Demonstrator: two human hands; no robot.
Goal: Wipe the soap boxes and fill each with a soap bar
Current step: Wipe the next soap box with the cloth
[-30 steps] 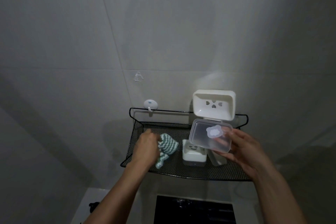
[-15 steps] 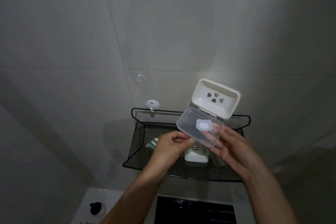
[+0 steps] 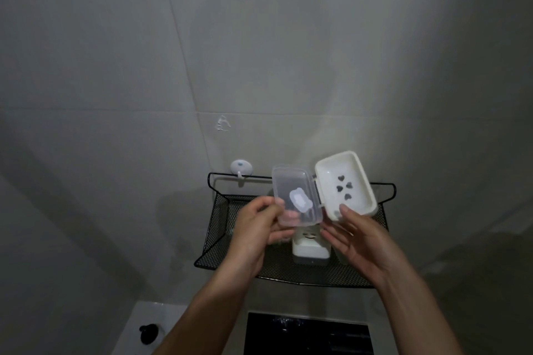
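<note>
I hold an opened soap box above the black mesh shelf (image 3: 219,239). Its clear lid (image 3: 294,199), with a small bear-shaped sticker, swings out to the left. Its white tray (image 3: 346,181), with several heart-shaped drain holes, faces me on the right. My left hand (image 3: 256,230) pinches the lid's lower left edge, thumb in front and fingers behind. My right hand (image 3: 357,239) has straight fingers, with the tips touching the tray's lower corner. A second white soap box (image 3: 310,251) with a face on it stands on the shelf below my hands. No wiping cloth shows.
The shelf hangs on a grey tiled wall with a white hook (image 3: 241,168) at its upper left corner. Below are a dark glossy panel (image 3: 305,334) and a white surface with a black knob (image 3: 148,333).
My left hand left the striped cloth on the shelf and took the lid's edge. The box turned and swung fully open, tray to the right. My right hand's grip loosened to fingertips.
</note>
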